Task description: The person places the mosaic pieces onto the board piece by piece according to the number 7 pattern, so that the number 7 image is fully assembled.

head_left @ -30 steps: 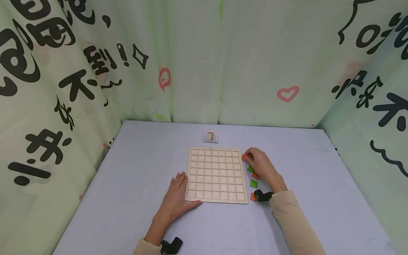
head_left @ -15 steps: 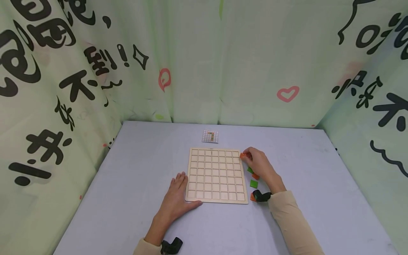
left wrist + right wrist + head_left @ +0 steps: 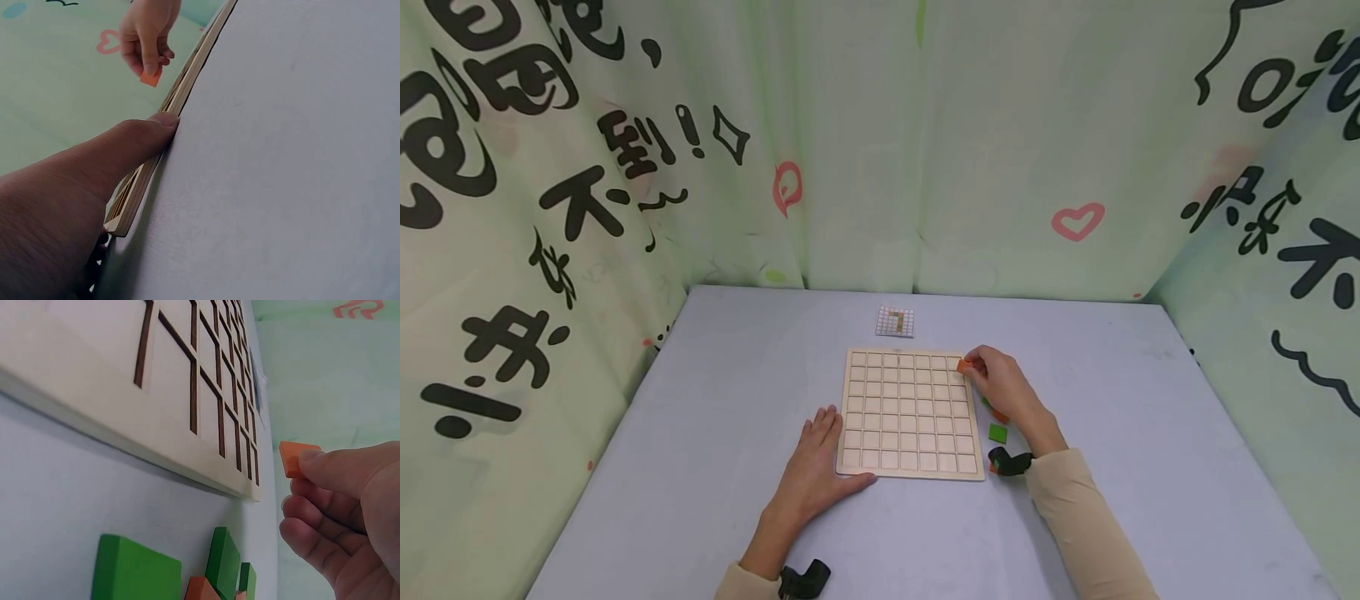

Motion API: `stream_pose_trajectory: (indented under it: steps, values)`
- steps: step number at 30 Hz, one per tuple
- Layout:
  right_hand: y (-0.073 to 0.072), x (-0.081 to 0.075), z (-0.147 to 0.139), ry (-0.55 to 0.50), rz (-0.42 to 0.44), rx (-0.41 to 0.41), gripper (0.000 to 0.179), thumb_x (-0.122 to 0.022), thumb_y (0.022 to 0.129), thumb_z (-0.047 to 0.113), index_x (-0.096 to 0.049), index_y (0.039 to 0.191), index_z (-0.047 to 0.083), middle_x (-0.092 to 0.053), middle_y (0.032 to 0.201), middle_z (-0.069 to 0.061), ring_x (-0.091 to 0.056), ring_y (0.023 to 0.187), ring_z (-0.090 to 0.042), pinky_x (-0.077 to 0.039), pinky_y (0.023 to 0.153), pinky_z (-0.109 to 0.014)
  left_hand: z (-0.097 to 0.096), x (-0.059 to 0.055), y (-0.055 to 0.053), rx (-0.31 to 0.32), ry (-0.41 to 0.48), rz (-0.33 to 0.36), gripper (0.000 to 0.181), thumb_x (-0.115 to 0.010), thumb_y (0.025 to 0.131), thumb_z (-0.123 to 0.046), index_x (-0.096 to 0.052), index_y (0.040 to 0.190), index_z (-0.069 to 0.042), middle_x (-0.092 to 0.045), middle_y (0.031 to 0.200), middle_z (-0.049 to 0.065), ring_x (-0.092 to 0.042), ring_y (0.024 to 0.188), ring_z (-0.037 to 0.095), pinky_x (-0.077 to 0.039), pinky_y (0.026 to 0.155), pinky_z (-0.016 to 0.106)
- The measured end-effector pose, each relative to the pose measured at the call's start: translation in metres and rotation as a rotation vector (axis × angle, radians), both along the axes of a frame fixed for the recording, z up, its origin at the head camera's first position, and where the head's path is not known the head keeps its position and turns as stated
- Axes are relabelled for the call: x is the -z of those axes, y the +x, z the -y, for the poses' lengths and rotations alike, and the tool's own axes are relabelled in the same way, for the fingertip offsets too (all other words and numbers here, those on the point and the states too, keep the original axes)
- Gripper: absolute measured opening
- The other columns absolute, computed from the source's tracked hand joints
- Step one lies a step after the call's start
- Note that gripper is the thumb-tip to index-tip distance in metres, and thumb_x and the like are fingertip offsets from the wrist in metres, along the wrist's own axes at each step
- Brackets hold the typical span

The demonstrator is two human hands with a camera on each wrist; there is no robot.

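Observation:
A square wooden grid board [image 3: 908,478] lies on the table, its cells bare. My left hand [image 3: 812,462] rests at its lower left corner, fingers straight along the left side and thumb along the front edge; the left wrist view shows the thumb [image 3: 140,137] on the rim. Between thumb and fingers my right hand [image 3: 1006,385] pinches an orange square tile [image 3: 292,459], held over the board's upper right corner. Below that hand, beside the board, lie a green tile [image 3: 997,433] and other green and orange tiles, partly hidden by the hand and wrist camera.
Behind the board lies a small card [image 3: 895,321] printed with a grid and coloured squares. Curtains [image 3: 865,167] with black lettering hang around the back and sides of the table [image 3: 700,392]. A black camera [image 3: 1009,462] sits on the right wrist.
My right hand has moved left with the orange tile, from beside the board to over its upper right corner. The left hand and the board have stayed put.

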State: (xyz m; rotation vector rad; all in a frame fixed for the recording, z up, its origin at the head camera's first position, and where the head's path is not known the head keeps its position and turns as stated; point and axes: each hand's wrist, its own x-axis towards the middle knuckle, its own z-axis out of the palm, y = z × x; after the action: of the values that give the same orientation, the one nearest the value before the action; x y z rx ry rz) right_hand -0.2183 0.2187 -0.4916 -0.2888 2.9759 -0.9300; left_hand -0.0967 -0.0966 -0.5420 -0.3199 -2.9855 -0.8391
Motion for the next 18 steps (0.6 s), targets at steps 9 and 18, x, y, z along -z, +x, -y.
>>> stream_pose_trajectory:
  steps: [9,18]
  values:
    - [-0.002,0.003,0.010,-0.014,0.003,-0.004,0.026,-0.062,0.100,0.020,-0.063,0.118,0.001,-0.068,0.108,-0.014,-0.061,0.093,-0.024,-0.055,0.082,-0.040,0.000,0.001,-0.001,-0.003,0.002,0.009,0.108,-0.078,0.073,-0.062,-0.040,0.151,0.002,-0.035,0.161,0.018,-0.027,0.154,0.032,-0.023,0.128,0.046]
    - [-0.002,-0.002,0.022,-0.044,0.008,-0.005,0.024,-0.061,0.101,0.019,-0.064,0.118,0.003,-0.068,0.109,-0.013,-0.061,0.095,-0.023,-0.056,0.084,-0.040,0.000,0.001,-0.001,-0.007,0.010,0.017,0.110,-0.078,0.073,-0.063,-0.038,0.152,0.003,-0.034,0.162,0.018,-0.026,0.154,0.031,-0.022,0.128,0.046]
